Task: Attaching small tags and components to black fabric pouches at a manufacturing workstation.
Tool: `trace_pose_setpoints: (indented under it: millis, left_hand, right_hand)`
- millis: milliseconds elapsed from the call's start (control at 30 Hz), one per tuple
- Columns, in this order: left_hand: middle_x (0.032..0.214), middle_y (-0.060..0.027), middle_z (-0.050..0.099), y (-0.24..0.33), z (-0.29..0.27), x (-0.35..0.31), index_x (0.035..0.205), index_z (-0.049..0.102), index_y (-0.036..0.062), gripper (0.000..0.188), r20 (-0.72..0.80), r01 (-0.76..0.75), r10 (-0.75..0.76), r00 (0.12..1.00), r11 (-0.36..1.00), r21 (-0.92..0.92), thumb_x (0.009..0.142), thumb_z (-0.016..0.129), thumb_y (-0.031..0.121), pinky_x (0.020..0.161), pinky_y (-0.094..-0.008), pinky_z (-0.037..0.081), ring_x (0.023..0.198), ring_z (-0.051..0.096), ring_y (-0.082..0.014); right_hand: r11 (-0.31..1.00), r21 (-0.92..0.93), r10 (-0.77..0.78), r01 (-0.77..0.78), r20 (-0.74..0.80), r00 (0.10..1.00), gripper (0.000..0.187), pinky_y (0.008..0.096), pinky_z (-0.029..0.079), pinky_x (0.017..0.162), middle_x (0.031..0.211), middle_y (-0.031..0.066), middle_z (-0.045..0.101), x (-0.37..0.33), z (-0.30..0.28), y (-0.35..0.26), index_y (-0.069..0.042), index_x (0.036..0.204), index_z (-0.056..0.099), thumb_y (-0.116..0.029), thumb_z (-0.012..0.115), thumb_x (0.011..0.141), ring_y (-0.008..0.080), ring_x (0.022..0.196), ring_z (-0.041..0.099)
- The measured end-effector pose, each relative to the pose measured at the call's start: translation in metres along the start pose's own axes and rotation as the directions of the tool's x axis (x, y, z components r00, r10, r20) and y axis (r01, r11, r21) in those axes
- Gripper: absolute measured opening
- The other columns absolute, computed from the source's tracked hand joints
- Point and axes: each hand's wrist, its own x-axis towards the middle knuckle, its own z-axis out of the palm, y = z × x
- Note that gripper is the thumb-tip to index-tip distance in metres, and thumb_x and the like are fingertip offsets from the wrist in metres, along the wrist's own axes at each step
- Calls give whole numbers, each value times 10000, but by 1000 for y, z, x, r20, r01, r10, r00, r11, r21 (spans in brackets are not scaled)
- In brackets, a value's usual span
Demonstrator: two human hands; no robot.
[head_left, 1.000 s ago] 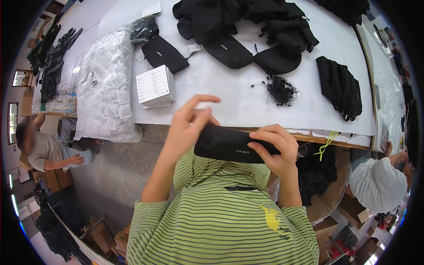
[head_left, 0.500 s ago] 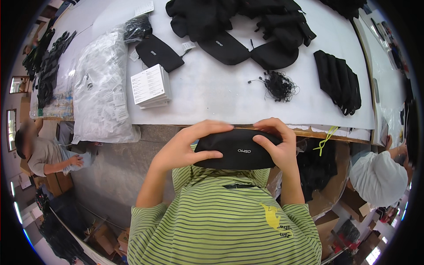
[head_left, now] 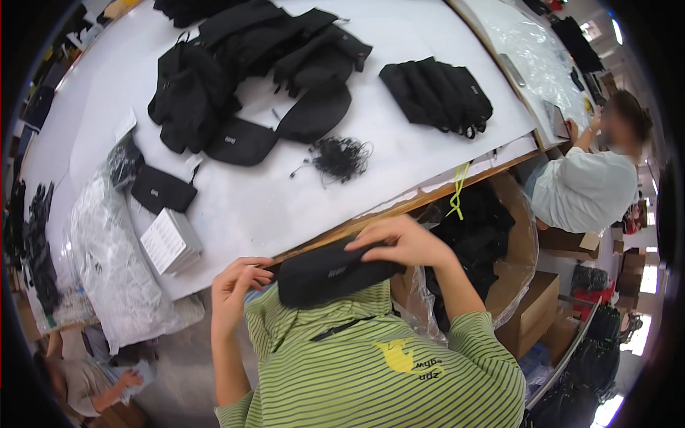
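Note:
I hold a flat black pouch [head_left: 325, 274] against my chest, just below the table edge. My right hand [head_left: 403, 242] lies over its top right end with the fingers curled around it. Over at the pouch's left end, my left hand [head_left: 235, 285] pinches it with the fingertips. My green striped shirt [head_left: 371, 371] fills the lower middle of the view. The pouch's underside is hidden.
The white table [head_left: 242, 207] carries several black pouches [head_left: 239, 139], a folded black stack [head_left: 439, 96], a tangle of black cords [head_left: 341, 157], a pile of white cards [head_left: 171, 242] and clear plastic bags [head_left: 107, 264]. A plastic-lined cardboard box [head_left: 524, 242] holding black items stands at my right. Other people sit at the far right [head_left: 589, 189] and lower left [head_left: 85, 378].
The pouch has swung to my right and tilted. My left hand slid from its top to its left end, and my view turned toward the box.

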Motion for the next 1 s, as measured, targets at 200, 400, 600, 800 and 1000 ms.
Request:
trace_pose_setpoints:
  millis: [200, 400, 600, 800, 1000]
  left_hand:
    - [898, -79, 680, 3, 5, 11, 930, 664, -43, 267, -121, 20, -10, 993, 996, 83, 973, 492, 157, 727, -251, 473, 774, 604, -130]
    - [902, -66, 659, 2, -3, 10, 942, 645, -27, 204, -367, -112, 184, 912, 972, 208, 968, 498, 112, 746, -245, 456, 815, 586, -123]
    - [1141, -145, 582, 14, -103, 31, 1125, 557, -39, 312, -570, 65, 694, 440, 608, 791, 939, 571, 211, 889, -344, 417, 1051, 534, -236]
    - [1339, -269, 416, -35, -168, 22, 1387, 353, -64, 852, -692, 560, 273, 668, 427, 710, 825, 647, 505, 1076, -483, 258, 1269, 334, -428]
    - [1316, -256, 453, -35, -154, 24, 1395, 357, -39, 789, -693, 475, 385, 610, 522, 708, 831, 670, 415, 1069, -462, 277, 1251, 369, -409]
  right_hand:
    - [879, -444, -288, -174, -784, 549, 293, 268, 488, 771, 1068, 53, 689, -34, -123, 8, -67, 1087, 691, -94, 709, 796, 140, 963, 629]
    - [666, -625, -623, -407, -766, 157, 393, 297, 470, 796, 1158, 96, 637, -30, -256, 71, -107, 1233, 606, -67, 650, 845, 247, 993, 607]
    - [657, -511, -194, -554, -825, 532, 592, 404, 416, 989, 1233, 168, 574, -28, -284, 152, -135, 1290, 550, 57, 548, 730, 342, 1142, 540]
    - [768, -564, -365, -304, -775, 517, 272, 369, 471, 757, 906, 89, 621, 37, -178, 81, -108, 1061, 640, -129, 671, 791, 235, 845, 589]
    - [863, -338, 116, -377, -593, 797, 333, 354, 480, 658, 742, 103, 646, 86, -79, 118, -41, 903, 669, -366, 677, 828, 253, 705, 624]
